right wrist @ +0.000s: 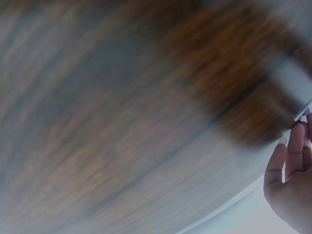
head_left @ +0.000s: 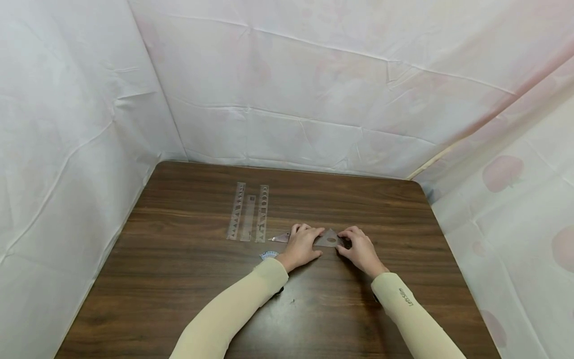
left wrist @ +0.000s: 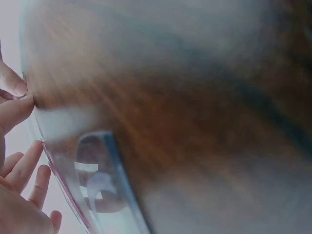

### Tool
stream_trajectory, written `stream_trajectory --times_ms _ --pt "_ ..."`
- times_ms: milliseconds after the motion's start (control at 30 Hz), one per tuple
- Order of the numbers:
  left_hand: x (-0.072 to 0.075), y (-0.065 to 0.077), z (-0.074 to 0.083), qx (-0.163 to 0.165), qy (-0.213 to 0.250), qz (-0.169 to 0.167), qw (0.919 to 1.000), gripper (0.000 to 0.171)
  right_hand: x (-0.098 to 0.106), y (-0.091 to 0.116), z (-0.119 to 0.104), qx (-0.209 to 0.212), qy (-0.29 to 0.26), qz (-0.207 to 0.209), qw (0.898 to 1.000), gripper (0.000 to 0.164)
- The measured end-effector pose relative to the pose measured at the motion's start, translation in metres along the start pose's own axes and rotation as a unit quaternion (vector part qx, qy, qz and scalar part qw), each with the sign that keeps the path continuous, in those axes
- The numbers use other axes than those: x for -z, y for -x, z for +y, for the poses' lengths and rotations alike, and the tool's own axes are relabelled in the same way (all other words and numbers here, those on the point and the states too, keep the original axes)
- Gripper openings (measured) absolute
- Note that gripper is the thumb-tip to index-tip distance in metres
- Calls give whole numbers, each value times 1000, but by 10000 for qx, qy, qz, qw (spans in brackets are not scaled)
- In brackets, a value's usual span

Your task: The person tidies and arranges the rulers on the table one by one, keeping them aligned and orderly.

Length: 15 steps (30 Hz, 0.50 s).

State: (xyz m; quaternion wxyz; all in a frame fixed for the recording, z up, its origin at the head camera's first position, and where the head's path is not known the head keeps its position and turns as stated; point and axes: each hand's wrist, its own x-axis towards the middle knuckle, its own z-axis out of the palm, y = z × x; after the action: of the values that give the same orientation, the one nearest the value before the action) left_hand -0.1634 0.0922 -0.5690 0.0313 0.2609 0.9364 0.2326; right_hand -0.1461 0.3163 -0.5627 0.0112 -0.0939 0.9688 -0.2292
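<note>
A clear triangular set square (head_left: 329, 239) with a round cutout lies between the hands in the head view. My right hand (head_left: 360, 249) pinches its right corner with thumb and fingers; the right wrist view shows that hand (right wrist: 292, 170) only at the lower right edge. My left hand (head_left: 302, 245) is at the left corner, index finger and thumb spread apart on either side. Just left of that hand is a pinkish set square (head_left: 280, 237), partly covered by the fingers. A small bluish protractor (head_left: 269, 255) sits by the left wrist.
Three clear rulers lie side by side to the left: a stencil ruler (head_left: 236, 212), a plain ruler (head_left: 248, 218) and another stencil ruler (head_left: 262, 214). The brown wooden table (head_left: 188, 279) is bounded by white curtains (head_left: 269, 89) at the back and both sides.
</note>
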Motion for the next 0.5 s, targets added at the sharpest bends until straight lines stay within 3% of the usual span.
stream_trajectory --times_ms 500 --pt "12 0 -1 -59 65 -21 10000 74 6 3 -3 -96 -396 -54 9992 51"
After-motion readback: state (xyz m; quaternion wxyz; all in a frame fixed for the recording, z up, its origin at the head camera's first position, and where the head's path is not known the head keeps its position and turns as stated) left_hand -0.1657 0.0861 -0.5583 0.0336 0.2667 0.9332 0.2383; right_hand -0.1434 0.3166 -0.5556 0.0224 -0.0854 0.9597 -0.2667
